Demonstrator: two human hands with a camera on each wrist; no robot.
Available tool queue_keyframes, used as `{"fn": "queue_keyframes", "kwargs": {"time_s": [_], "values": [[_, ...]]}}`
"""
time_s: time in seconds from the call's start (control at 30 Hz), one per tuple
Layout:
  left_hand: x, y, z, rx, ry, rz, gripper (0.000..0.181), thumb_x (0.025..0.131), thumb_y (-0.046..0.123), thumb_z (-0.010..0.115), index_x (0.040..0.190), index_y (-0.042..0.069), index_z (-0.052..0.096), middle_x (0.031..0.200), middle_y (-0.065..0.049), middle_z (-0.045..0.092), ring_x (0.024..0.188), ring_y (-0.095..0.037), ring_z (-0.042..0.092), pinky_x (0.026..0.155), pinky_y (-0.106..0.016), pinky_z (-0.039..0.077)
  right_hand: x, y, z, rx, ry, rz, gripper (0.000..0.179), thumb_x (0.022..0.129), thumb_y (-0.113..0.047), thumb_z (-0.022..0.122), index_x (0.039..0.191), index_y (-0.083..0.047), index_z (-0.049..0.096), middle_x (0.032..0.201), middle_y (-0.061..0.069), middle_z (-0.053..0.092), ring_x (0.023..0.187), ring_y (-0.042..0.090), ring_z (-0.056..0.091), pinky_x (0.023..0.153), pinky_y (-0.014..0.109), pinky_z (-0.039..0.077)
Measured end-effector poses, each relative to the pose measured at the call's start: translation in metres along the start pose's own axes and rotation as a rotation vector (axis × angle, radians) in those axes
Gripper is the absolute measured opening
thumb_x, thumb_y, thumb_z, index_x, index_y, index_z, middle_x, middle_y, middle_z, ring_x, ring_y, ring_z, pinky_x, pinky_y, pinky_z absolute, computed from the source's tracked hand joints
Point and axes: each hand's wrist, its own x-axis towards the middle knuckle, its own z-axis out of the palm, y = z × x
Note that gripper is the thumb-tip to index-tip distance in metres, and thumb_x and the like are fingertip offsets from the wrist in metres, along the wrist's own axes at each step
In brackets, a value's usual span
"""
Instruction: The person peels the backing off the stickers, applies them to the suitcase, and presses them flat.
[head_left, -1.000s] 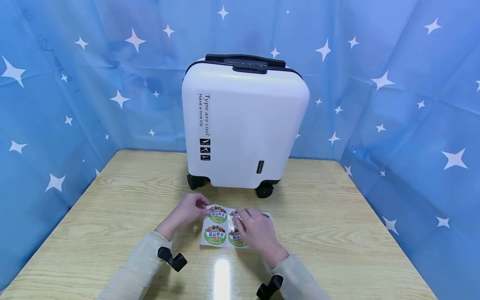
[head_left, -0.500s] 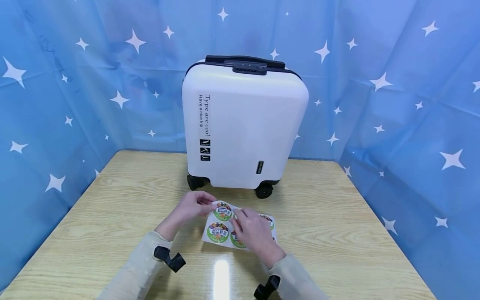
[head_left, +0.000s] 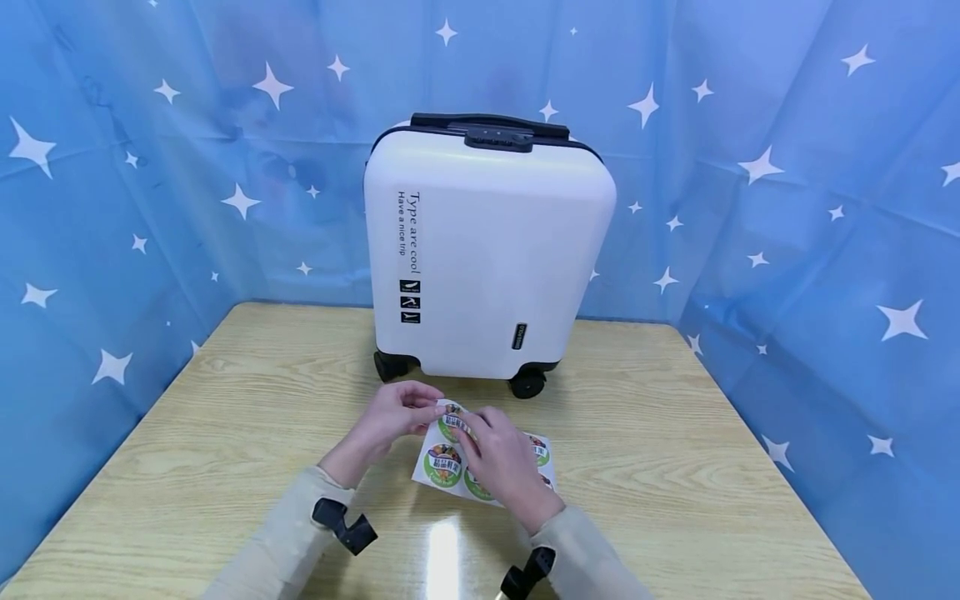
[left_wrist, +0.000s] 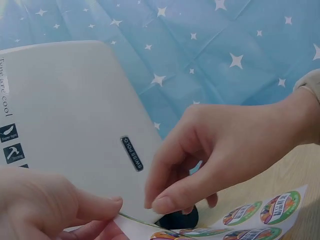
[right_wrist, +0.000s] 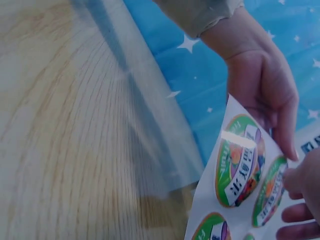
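A white sheet of round fruit stickers (head_left: 442, 465) tilts up from the table in the head view, its left corner raised. My left hand (head_left: 401, 412) pinches that corner between thumb and fingers, as the left wrist view also shows with the left thumb (left_wrist: 102, 206) on the sheet edge. My right hand (head_left: 504, 462) lies over the middle of the sheet and hides several stickers. In the left wrist view its bent thumb and forefinger (left_wrist: 165, 202) come together right at a sticker's edge; I cannot tell whether they grip it.
A white suitcase (head_left: 487, 250) with black handle and wheels stands upright on the wooden table (head_left: 675, 450), just beyond the hands. Blue curtains (head_left: 810, 167) with white stars enclose the table at the back and sides.
The left hand has moved right and lifted its corner of the sticker sheet, which now tilts more. The right hand has shifted slightly left over the sheet, closer to the left hand.
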Motion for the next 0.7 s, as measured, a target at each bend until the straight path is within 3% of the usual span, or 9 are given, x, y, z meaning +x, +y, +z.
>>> {"fn": "queue_keyframes", "kwargs": {"time_s": [0.37, 0.7], "values": [[-0.001, 0.003, 0.010, -0.087, 0.003, -0.018, 0.028, 0.082, 0.002, 0.069, 0.106, -0.007, 0.058, 0.091, -0.013, 0.061, 0.073, -0.017, 0.061, 0.065, -0.028, 0.052, 0.006, -0.005, -0.001, 0.040, -0.024, 0.064, 0.026, 0.089, -0.031, 0.063, 0.110, -0.016, 0.067, 0.093, -0.004, 0.060, 0.078, 0.008, 0.056, 0.059, 0.023, 0.047], [-0.006, 0.006, 0.013, -0.074, -0.011, -0.023, 0.026, 0.083, 0.000, 0.066, 0.107, -0.007, 0.058, 0.093, -0.014, 0.062, 0.074, -0.018, 0.062, 0.071, -0.035, 0.053, 0.008, -0.008, -0.004, 0.137, -0.145, 0.206, 0.029, 0.092, -0.036, 0.057, 0.110, -0.014, 0.066, 0.098, -0.003, 0.062, 0.087, 0.012, 0.059, 0.071, 0.030, 0.049]]}}
